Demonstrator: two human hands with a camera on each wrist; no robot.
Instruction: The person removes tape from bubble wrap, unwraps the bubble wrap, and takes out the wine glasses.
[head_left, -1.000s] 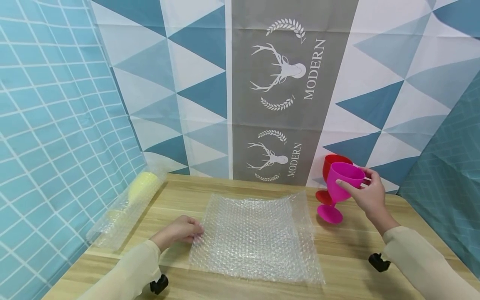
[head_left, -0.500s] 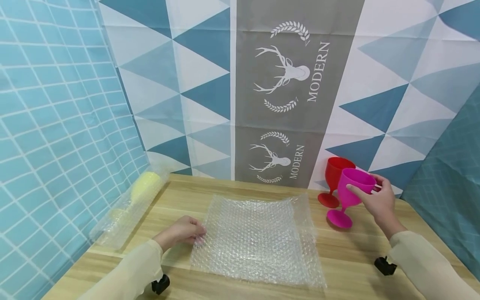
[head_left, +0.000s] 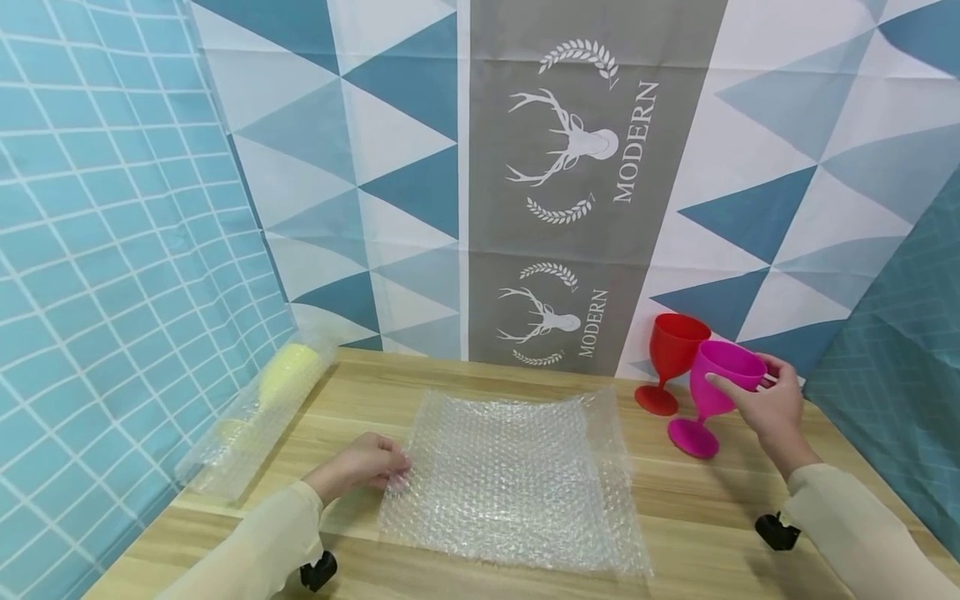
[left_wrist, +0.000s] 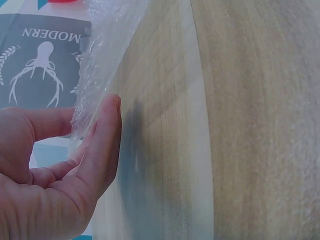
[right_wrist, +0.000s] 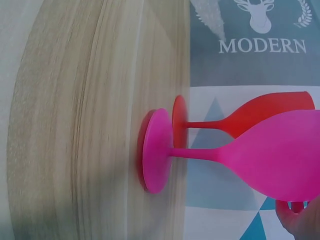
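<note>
My left hand (head_left: 366,460): pinching left edge of bubble-wrap sheet (head_left: 517,483), laid on table (head_left: 705,525). My right hand (head_left: 776,408): gripping pink goblet (head_left: 711,403) by bowl, right of sheet, just beside red goblet (head_left: 672,350). Far left: wrapped yellow item (head_left: 288,373).

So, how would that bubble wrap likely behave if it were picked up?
The bubble wrap is probably floppy, since its far edge looks wavy. It looks light for its size, being thin, see-through bubbled film. Lifted only where the left hand pinches its left edge, the rest would likely sag, as no hand supports the right side.
</note>
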